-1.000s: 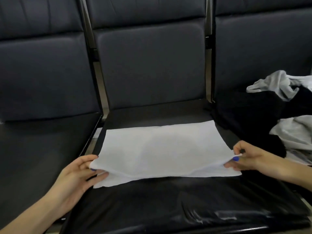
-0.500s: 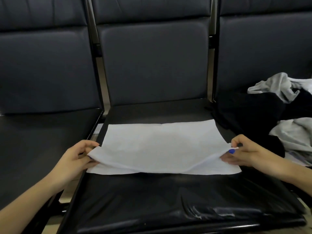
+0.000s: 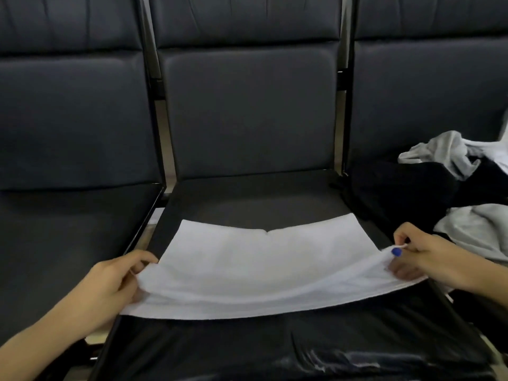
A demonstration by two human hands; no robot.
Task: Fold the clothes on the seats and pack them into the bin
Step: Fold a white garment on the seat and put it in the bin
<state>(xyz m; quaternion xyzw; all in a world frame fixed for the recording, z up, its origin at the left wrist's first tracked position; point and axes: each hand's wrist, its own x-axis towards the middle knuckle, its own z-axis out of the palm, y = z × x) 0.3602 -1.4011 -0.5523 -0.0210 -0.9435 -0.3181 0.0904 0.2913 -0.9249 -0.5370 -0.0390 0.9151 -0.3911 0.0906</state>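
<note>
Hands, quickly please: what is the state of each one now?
Left hand: closed, pinching the left near corner of the white cloth.
Right hand: closed, pinching the right near corner of the same cloth.

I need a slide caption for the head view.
Both hands pinch a flat white cloth on the black seat.

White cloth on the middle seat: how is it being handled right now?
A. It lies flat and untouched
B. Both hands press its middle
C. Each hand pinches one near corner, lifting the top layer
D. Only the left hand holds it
C: the left hand and right hand each have a grip on a near corner of the white cloth, with the top layer raised off the layer below.
</note>
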